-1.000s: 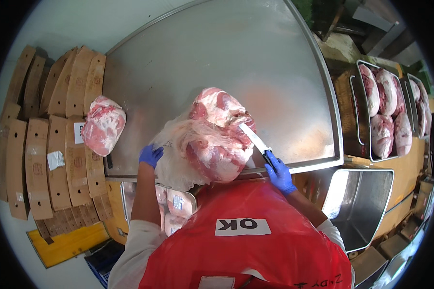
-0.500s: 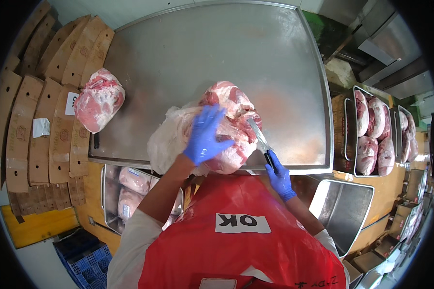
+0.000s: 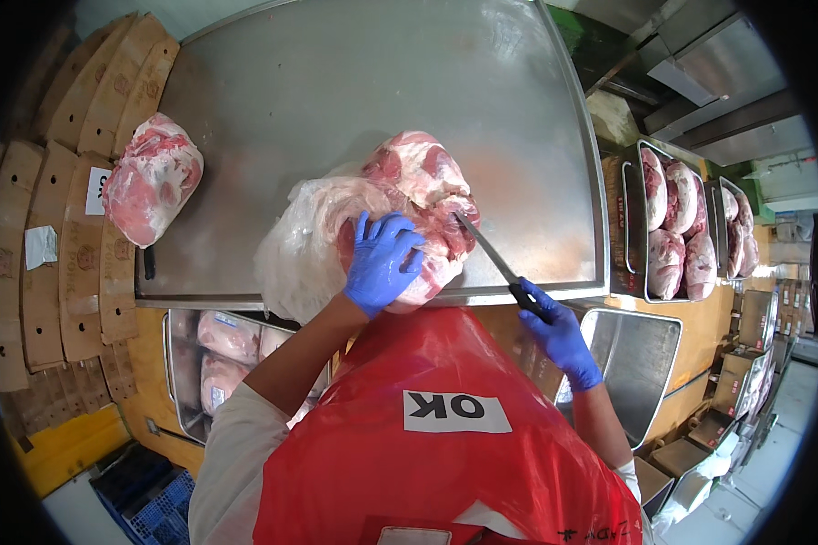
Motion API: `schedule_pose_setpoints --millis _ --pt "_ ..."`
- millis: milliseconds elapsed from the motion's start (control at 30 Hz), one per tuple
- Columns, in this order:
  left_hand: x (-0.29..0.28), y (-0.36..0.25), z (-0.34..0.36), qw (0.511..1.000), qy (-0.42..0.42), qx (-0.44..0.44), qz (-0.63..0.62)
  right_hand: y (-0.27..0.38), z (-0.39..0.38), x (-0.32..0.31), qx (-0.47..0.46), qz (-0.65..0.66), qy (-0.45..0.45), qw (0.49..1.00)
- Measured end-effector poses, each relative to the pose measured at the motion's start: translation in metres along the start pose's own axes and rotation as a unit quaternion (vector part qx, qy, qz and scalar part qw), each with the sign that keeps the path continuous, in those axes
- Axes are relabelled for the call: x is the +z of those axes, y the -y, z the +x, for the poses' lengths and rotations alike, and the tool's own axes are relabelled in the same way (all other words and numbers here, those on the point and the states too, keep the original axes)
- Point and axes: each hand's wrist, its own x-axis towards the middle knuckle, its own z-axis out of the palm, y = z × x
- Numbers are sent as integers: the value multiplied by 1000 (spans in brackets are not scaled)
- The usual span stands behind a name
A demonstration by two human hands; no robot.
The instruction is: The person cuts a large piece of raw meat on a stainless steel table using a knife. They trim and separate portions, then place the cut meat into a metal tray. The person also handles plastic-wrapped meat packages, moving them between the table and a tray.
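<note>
A large raw cut of meat [image 3: 427,186], pink with white fat, lies near the front edge of the steel table. My left hand [image 3: 382,263], in a blue glove, grips its near left side with bent fingers. Clear plastic wrap [image 3: 304,245] lies bunched under and left of the meat. In my blue-gloved right hand [image 3: 559,331], closed round the black handle, is a knife [image 3: 493,250]. Its blade slants up to the left, and its tip touches the meat's right side. A second cut of meat [image 3: 154,180] sits at the table's left edge.
Cardboard boxes [image 3: 32,263] line the left side. Below the table at left stands a metal tub [image 3: 184,381] with wrapped meat; an empty metal tub [image 3: 632,359] stands at right. Beyond it are trays of meat [image 3: 680,218]. The steel table [image 3: 373,82] has a raised rim.
My right hand has drawn back to the right, showing more of the knife blade. The fingers of my left hand have curled in on the meat. The whole view has shifted slightly.
</note>
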Motion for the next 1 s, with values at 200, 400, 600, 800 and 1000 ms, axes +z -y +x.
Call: schedule_pose_setpoints --millis 200,400,600,800,1000 --pt "-3 10 -12 999 -40 10 -21 55 -32 -28 -87 -389 -95 912" --pt "-6 27 -17 997 -51 37 -43 103 -36 -11 -116 -444 -60 886" --pt "-11 27 -17 997 -49 31 -44 101 -28 -3 -144 -485 -47 861" --pt "-17 29 -16 996 -59 54 -50 151 -15 17 -117 -579 13 807" --pt "-14 32 -10 992 -85 69 -69 206 20 34 -77 -665 109 735"
